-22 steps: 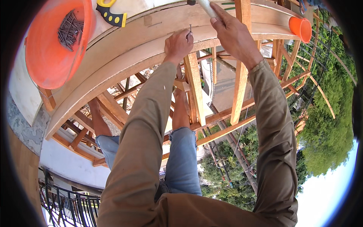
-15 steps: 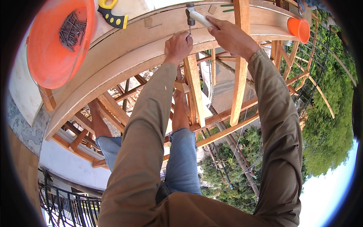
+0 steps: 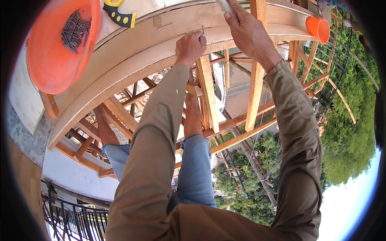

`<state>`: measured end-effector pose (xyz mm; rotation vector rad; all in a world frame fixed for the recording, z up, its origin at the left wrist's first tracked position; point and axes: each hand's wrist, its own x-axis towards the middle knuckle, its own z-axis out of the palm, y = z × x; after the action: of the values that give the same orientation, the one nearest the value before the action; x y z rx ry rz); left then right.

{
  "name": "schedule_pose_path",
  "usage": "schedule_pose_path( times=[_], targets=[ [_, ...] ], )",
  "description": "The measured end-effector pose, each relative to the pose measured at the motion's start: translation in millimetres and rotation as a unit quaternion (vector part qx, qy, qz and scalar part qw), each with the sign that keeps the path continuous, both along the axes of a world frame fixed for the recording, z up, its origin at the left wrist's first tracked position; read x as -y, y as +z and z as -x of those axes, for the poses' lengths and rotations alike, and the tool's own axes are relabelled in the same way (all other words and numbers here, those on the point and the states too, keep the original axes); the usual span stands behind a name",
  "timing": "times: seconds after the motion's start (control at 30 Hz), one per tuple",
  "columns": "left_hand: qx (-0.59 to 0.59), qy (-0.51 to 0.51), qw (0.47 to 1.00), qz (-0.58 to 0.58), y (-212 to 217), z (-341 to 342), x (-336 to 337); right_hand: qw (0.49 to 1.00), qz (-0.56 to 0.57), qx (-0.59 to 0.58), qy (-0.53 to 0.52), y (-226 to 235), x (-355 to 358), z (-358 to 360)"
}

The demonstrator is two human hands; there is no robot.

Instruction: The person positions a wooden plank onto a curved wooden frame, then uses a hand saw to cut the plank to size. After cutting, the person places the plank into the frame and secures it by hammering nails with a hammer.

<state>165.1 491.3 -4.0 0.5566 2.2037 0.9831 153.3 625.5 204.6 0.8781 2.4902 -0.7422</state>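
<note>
Pinched in the fingers of my left hand (image 3: 190, 47) is a nail (image 3: 202, 29), its head sticking up above the thumb. The nail stands upright at the wooden board (image 3: 225, 37) in front of me. My right hand (image 3: 251, 37) is raised to the right of it, wrapped round the pale handle of a hammer (image 3: 224, 5). The hammer's head is out of view beyond the top edge.
An orange bucket (image 3: 52, 52) with several nails (image 3: 76, 32) in it stands at the left. Beside it lies a yellow and black saw handle (image 3: 120, 15). A smaller orange bucket (image 3: 318, 30) sits far right. An upright timber (image 3: 255, 80) rises by my right hand; open framing lies below.
My right hand has lifted the hammer up off the nail, so its head has left the view. My left hand stays at the board with the nail.
</note>
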Motion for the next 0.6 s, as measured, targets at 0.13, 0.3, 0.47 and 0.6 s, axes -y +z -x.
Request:
schedule_pose_path(
  times=[0.13, 0.3, 0.47, 0.6],
  targets=[
    [0.004, -0.012, 1.000, -0.007, 2.1, -4.1, -1.8, 0.981, 0.079, 0.174, 0.032, -1.1, -11.3, 0.8],
    [-0.015, 0.009, 1.000, -0.005, 1.5, -2.5, 1.3, 0.994, 0.065, 0.075, -0.054, 28.2, 7.5, -24.1],
    [-0.227, 0.103, 0.948, -0.196, 3.2, -13.5, 13.3, 0.980, 0.104, -0.025, -0.166, 35.9, 27.6, -73.8],
    [0.121, -0.016, 0.991, -0.056, 33.7, -82.4, 64.0, 0.944, 0.145, -0.078, -0.287, 40.0, 61.2, -114.5]
  ],
)
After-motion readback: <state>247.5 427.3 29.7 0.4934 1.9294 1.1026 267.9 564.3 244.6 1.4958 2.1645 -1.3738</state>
